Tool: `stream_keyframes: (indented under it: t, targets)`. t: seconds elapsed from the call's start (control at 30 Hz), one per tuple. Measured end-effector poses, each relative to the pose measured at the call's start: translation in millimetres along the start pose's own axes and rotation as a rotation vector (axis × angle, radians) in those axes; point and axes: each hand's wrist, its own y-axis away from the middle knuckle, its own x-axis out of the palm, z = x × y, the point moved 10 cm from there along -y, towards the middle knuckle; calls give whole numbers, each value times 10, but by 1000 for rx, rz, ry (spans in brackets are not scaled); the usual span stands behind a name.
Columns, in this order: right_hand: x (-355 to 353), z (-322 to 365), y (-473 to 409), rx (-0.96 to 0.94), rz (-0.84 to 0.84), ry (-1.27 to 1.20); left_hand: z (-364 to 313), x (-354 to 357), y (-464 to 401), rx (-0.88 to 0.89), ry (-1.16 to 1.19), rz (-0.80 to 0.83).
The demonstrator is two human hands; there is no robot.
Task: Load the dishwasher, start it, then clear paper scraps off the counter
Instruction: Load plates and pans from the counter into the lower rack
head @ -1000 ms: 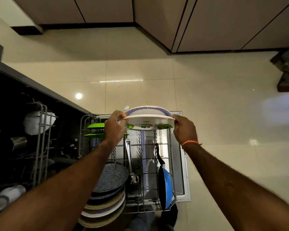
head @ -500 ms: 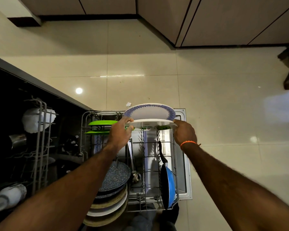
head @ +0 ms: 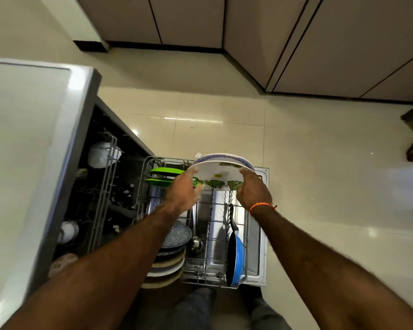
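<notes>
You grasp the round white leaf-print plates (head: 221,173) by their rims, left hand (head: 183,189) and right hand (head: 252,190), above the far end of the wire lower rack (head: 224,236). In it stand green plates (head: 163,176), stacked round plates (head: 169,256), a steel ladle (head: 196,242) and a blue pan (head: 235,258).

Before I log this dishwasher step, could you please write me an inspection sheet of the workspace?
Surface: pulled-out lower rack above the open dishwasher door.
Job's things: two white plates held together over the rack's far end; green plates standing at far left; row of plates at near left; ladle in the middle; blue pan on edge at right.
Clutter: small white scrap on the floor.
Grippers: left hand and right hand each grip a plate edge.
Cables: nothing seen.
Surroundings: cream floor tiles, beige cabinets, upper rack with white dishes.
</notes>
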Motion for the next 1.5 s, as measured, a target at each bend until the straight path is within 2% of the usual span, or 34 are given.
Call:
stream_keyframes:
  t: [0.23,0.5,0.67,0.97,1.2,1.5]
  targets:
    - [-287,641,805,-267,163,133,-166,-321,1111,-100,-42,1]
    - [-493,1358,1943,-615,243,381,-127,-700,2623,-212,39,-203]
    - [-302,1807,2781,-857,288,494,157,-827,3682,-326,114,-345]
    - [542,2623,4876,-1428,371,587,1012,-708,5940,-645,290,-711]
    - [1422,2901,6446,-1629,501,573,1618,-215,7781,-833,462,-932]
    - [2688,2538,8575,-1889,727,718,2036,618,9866,-1086,545,-1154]
